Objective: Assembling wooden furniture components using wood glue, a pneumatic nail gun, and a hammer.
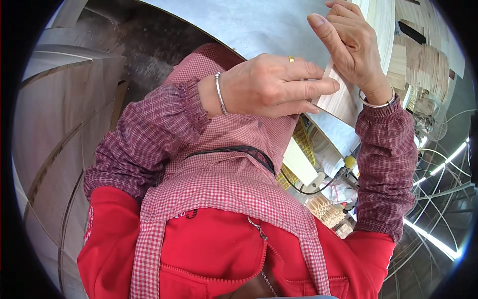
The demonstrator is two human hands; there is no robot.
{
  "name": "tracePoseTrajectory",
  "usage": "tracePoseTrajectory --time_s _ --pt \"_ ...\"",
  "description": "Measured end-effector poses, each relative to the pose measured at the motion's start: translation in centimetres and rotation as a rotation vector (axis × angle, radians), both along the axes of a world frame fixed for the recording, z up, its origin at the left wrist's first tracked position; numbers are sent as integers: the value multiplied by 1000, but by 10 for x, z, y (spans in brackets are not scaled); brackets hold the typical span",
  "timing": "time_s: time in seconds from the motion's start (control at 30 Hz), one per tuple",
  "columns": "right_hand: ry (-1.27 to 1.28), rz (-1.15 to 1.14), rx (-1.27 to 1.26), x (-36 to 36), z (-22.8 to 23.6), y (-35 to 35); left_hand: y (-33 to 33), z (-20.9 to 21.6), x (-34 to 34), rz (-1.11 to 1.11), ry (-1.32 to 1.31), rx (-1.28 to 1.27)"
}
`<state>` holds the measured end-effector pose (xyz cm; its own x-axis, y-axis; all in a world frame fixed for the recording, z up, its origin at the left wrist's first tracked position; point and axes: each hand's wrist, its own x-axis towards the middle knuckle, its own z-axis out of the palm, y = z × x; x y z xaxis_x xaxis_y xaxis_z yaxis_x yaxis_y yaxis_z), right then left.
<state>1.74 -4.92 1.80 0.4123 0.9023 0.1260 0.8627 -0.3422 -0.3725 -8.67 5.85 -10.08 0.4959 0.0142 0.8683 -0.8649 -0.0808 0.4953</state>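
Over the end of a pale wooden board (341, 99), my left hand (264, 87) stretches its fingers out straight, slightly apart, the tips at the board's edge. Its thumb is out of sight. Farther along the same board, my right hand (351, 47) is raised with its fingers curled away and the thumb sticking out to the left. Whatever lies inside those curled fingers is hidden. The board lies at the right edge of a pale blue-grey tabletop (224, 22).
Stacked wooden strips (428, 74) lie at the far right, with a black object (412, 32) on top. Large wooden panels (55, 124) stand close on my left. Below the table's edge are a cream board (301, 159), a yellow crate (303, 142) and a dark cable (311, 192).
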Motion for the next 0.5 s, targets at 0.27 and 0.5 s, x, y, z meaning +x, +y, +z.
tracePoseTrajectory --time_s 0.27,0.5 --pt "59 -140 -211 -5 12 4 -3 0 4 10 -35 3" --pt "171 -253 -47 -10 0 -7 0 13 -19 3 207 -17"
